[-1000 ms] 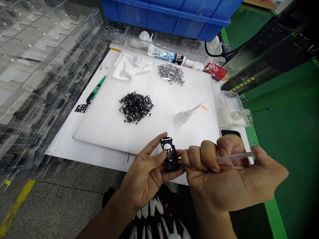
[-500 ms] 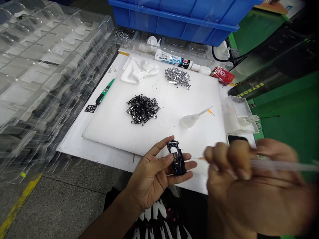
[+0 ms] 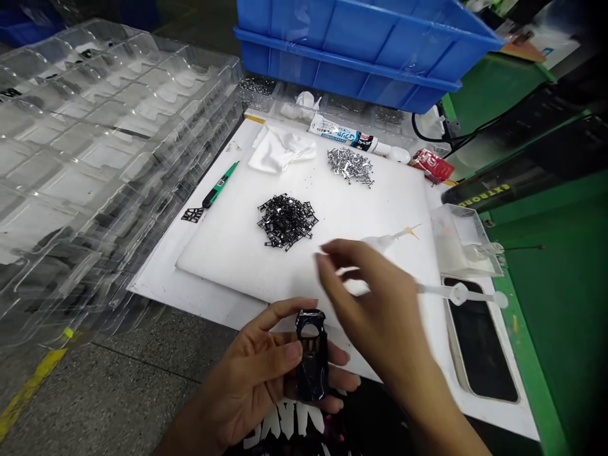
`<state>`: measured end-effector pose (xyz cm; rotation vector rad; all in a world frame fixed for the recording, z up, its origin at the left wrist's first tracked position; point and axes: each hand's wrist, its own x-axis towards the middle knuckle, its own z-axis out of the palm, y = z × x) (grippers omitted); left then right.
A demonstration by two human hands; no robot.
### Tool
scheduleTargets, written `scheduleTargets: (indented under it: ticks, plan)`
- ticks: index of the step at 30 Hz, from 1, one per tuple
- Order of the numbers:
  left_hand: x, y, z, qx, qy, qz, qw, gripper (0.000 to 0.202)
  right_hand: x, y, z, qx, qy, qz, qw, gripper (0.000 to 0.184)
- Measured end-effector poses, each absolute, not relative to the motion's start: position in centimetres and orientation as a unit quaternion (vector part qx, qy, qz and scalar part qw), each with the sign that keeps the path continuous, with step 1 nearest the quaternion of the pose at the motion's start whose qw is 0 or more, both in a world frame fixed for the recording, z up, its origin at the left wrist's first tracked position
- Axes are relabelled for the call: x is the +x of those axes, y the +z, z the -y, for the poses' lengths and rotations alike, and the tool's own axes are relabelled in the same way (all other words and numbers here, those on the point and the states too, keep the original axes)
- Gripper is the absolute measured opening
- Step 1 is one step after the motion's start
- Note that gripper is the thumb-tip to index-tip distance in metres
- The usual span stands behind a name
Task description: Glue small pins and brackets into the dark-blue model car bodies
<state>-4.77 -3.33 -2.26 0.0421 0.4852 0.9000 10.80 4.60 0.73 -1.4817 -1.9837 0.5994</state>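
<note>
My left hand (image 3: 256,367) is closed round a black toy car body shell (image 3: 312,370) with a round hole near its top end, held upright between thumb and fingers just in front of the table edge. Above the white foam sheet (image 3: 237,266) hovers my right hand (image 3: 375,297), slightly blurred, its thumb and forefinger a little apart and nothing visible between them. A pile of small black frame-like parts (image 3: 287,220) lies beyond its fingertips. To the right of that hand lies a translucent syringe (image 3: 437,290), partly hidden by it.
Behind the parts are silver pieces (image 3: 350,166), a white cloth (image 3: 280,149) and a glue tube (image 3: 339,132). A green cutter (image 3: 221,185) lies left. Clear trays (image 3: 95,152) stack at far left. A phone (image 3: 482,348), a clear box (image 3: 460,234) and a squeeze bottle (image 3: 380,242) are right.
My right hand has let go of the syringe, which now rests at the right, and has swung left toward the black parts. My left hand still holds the shell, lower in view.
</note>
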Motion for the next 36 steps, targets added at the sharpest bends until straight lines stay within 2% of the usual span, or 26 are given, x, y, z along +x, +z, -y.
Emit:
scheduleTargets:
  ticks: [1, 4, 8, 13, 17, 19, 22, 27, 36]
  plan:
    - [-5.2, -2.2, 3.6, 0.016, 0.431, -0.233, 0.872, 0.037, 9.9, 0.0, -5.6, -0.555, 0.203, 0.769, 0.242, 0.023]
    - [-6.5, -2.3, 4.4, 0.0, 0.434, -0.243, 0.868, 0.034, 7.7, -2.2, -8.1, -0.556, 0.159, 0.794, 0.189, 0.024]
    - [-7.7, -2.7, 5.2, -0.017, 0.45, -0.256, 0.855, 0.034, 7.3, -3.2, -8.9, -0.537, 0.148, 0.804, 0.209, 0.017]
    - [-7.8, -2.2, 4.5, -0.025, 0.455, -0.279, 0.845, 0.039, 9.8, -1.9, -7.3, -0.516, 0.164, 0.786, 0.297, 0.011]
    - [-6.4, -0.9, 2.8, -0.012, 0.457, -0.343, 0.821, 0.048, 12.2, 0.4, -3.5, -0.589, 0.183, 0.701, 0.359, 0.008]
    - [-5.4, -0.7, 2.1, 0.002, 0.461, -0.354, 0.814, 0.049, 13.1, 1.5, -1.4, -0.626, 0.184, 0.667, 0.36, 0.008]
    - [-4.0, -0.7, 1.3, 0.003, 0.463, -0.34, 0.818, 0.046, 13.9, 1.9, 1.2, -0.592, 0.174, 0.715, 0.328, 0.006]
    - [-2.2, -1.3, 1.0, -0.018, 0.478, -0.319, 0.818, 0.042, 13.8, 0.2, 3.0, -0.524, 0.092, 0.772, 0.349, 0.033]
    - [-1.3, -1.7, 1.3, -0.013, 0.494, -0.324, 0.807, 0.039, 13.5, -1.1, 2.9, -0.478, 0.081, 0.798, 0.358, 0.041]
